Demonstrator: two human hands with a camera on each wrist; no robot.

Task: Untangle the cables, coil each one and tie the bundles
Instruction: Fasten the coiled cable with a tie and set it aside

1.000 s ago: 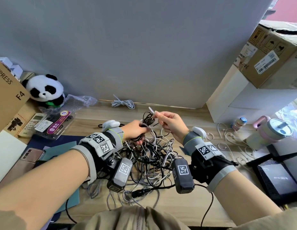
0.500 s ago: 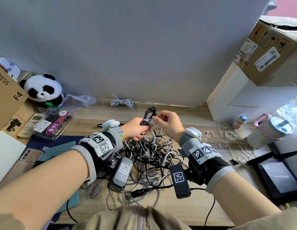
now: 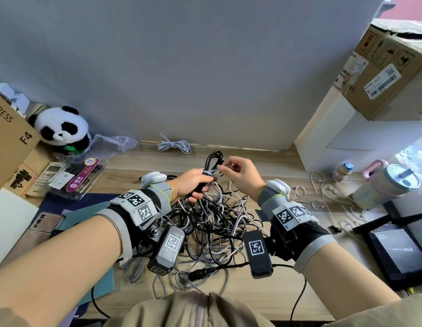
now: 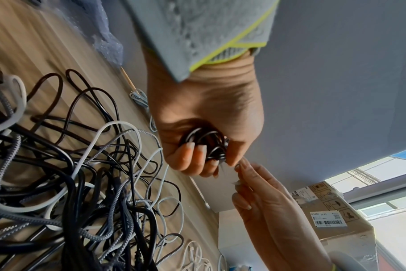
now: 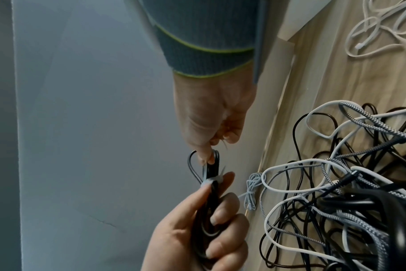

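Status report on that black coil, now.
Left hand grips coiled black cable. Right hand pinches white tie wrapped round it. Tangled pile waits below, untouched.

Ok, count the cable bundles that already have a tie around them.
2. The coiled black cable bundle sits in the left hand, with the right hand pinching its white tie. A tied grey cable bundle lies by the wall. The tangle may hide more.

A plain grey wall (image 3: 193, 67) is seen from 10 to 1 o'clock, met below by a light wood-grain surface (image 3: 264, 296). At 2 o'clock a white cabinet (image 3: 335, 138) is set against the wall. Daylight is admitted through a window (image 4: 382, 183) at 3 o'clock.
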